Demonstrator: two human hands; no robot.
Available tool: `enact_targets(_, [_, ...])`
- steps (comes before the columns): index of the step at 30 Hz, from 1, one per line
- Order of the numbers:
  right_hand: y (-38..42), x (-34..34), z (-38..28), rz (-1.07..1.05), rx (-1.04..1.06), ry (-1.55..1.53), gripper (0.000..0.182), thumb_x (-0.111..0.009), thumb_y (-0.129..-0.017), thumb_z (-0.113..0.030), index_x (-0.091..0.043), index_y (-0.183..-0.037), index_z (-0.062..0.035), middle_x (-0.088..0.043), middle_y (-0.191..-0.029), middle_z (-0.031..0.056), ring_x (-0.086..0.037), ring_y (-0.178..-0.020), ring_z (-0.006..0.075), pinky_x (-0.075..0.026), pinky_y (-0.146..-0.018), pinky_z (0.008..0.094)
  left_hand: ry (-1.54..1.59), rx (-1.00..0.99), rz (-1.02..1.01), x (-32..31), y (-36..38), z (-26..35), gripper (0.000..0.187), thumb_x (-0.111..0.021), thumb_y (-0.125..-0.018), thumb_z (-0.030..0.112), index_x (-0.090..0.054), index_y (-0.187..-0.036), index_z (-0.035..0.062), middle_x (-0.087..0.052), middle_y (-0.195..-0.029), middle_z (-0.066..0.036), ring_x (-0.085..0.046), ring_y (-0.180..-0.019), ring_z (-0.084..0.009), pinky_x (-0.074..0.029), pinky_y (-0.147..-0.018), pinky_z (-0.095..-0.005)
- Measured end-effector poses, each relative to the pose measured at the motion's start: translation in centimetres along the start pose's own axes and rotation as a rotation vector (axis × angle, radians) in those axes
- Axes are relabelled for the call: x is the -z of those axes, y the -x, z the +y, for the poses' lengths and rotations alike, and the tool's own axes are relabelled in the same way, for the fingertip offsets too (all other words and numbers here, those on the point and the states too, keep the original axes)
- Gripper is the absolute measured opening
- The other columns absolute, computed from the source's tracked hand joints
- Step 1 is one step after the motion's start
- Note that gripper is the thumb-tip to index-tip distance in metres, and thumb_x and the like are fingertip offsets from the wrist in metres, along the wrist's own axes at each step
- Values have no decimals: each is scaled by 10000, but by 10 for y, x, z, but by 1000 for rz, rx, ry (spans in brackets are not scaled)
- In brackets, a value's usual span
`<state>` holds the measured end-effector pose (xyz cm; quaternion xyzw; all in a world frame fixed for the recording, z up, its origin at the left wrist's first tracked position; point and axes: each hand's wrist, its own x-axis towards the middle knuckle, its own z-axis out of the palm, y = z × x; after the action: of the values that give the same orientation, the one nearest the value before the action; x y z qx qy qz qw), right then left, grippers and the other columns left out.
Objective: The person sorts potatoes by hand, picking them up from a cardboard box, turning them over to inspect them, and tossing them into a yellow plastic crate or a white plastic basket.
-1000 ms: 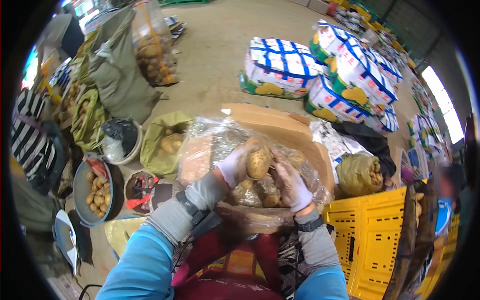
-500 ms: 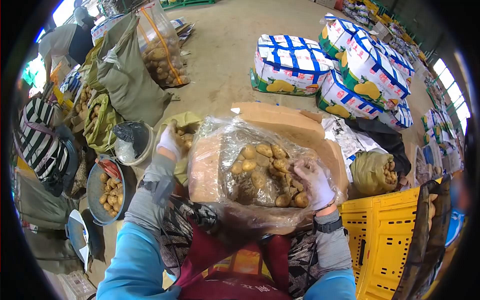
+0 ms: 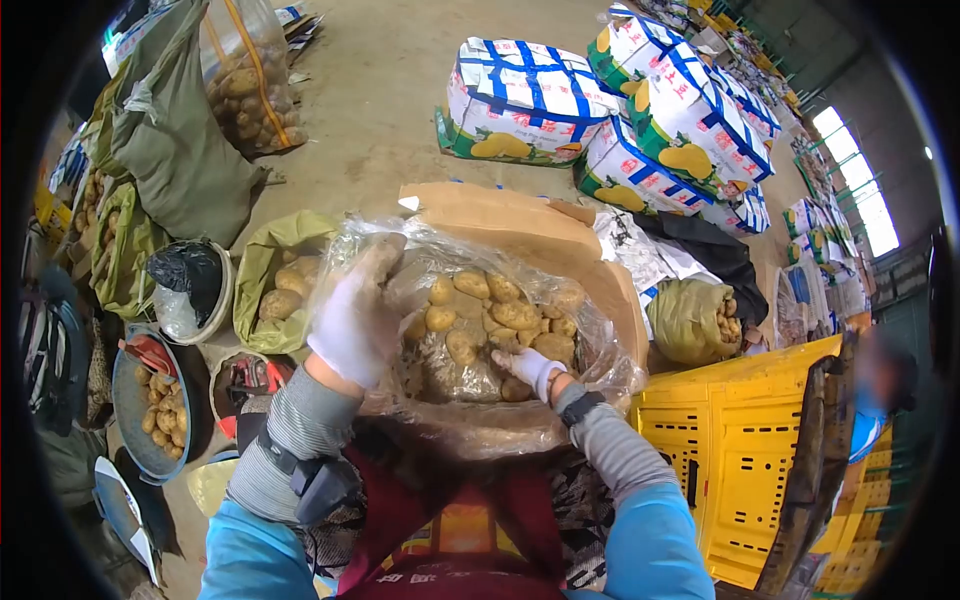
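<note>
An open cardboard box lined with clear plastic film stands in front of me, with several potatoes inside. My left hand, in a white glove with soiled fingers, is over the box's left side. Its fingers point away from me, apart from the thumb, and are somewhat blurred; no held thing shows. My right hand, also gloved, reaches into the near part of the box. Its fingers are stretched out against the potatoes. Left of the box stands an olive sack holding larger potatoes.
A blue basin of potatoes and a white bucket stand left. A yellow crate is close on my right. Behind it lies another olive sack. Packed potato bags are stacked at the back; a person is far right.
My left hand has moved from the olive sack to the box's left side. My right hand has shifted left and nearer to me among the potatoes. The view has turned rightward.
</note>
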<state>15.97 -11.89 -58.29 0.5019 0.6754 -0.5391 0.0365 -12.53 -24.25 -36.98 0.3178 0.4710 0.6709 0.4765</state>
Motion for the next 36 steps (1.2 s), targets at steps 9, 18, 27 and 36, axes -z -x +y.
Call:
enact_targets(9, [-133,1,-60,673,-309,385,917,-798,-696,-384,-359,-1433,-60,-336,-1487,244,-351,-1365,403,-363,-1091,431,606,332,169,-10,-11,6,310,-540,-987,295,-572,-1215,89,-618,-1115,-56,-592,-1055,-213,-448,-964,-369])
enact_targets(18, [-92,39,-48,234,12,-856,600,-767,-792,-276,-528,-1280,-20,-636,-1150,174,-654,-1010,297,-568,-815,393,574,322,109,-34,-13,6,336,-514,-994,301,-549,-1257,95,-603,-1163,-49,-571,-1082,-199,-459,-940,-369])
enact_targets(27, [85,102,-89,297,846,-193,544,-520,-979,-420,-495,-1332,-6,-646,-1166,144,-640,-1054,296,-518,-924,375,564,686,-146,-92,-4,-49,417,-458,-1014,368,-449,-1363,139,-529,-1317,-67,-534,-1185,-238,-453,-1010,-488])
enact_targets(36, [152,57,-136,561,760,-137,605,-668,-895,-312,-459,-1381,-18,-548,-1337,172,-531,-1238,307,-408,-1055,389,-103,-73,-491,-97,3,-82,793,-851,-730,169,-394,-1349,-24,-590,-1229,-131,-551,-1187,-230,-455,-1023,-368])
